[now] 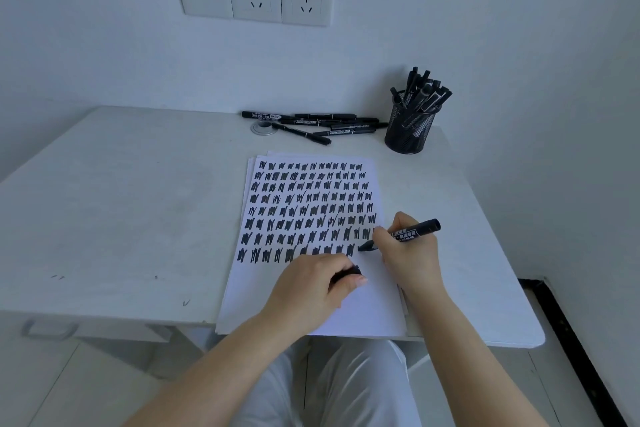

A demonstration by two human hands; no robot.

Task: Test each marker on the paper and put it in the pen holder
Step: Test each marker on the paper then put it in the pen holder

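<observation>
Right hand [405, 253] grips cylindrical marker [412, 231], nib on paper [363, 308]; left hand [311, 288] pinches cap [348, 273].

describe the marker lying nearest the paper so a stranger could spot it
At the table's far edge lies a row of black markers, left of the mesh pen holder. The nearest marker lies slanted beside the round metal disc, alone in front of the others.

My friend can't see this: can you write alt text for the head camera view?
A right hand presses a black marker to scribble-filled paper; the left hand holds its cap. Behind lie loose markers and a mesh pen holder.
</observation>
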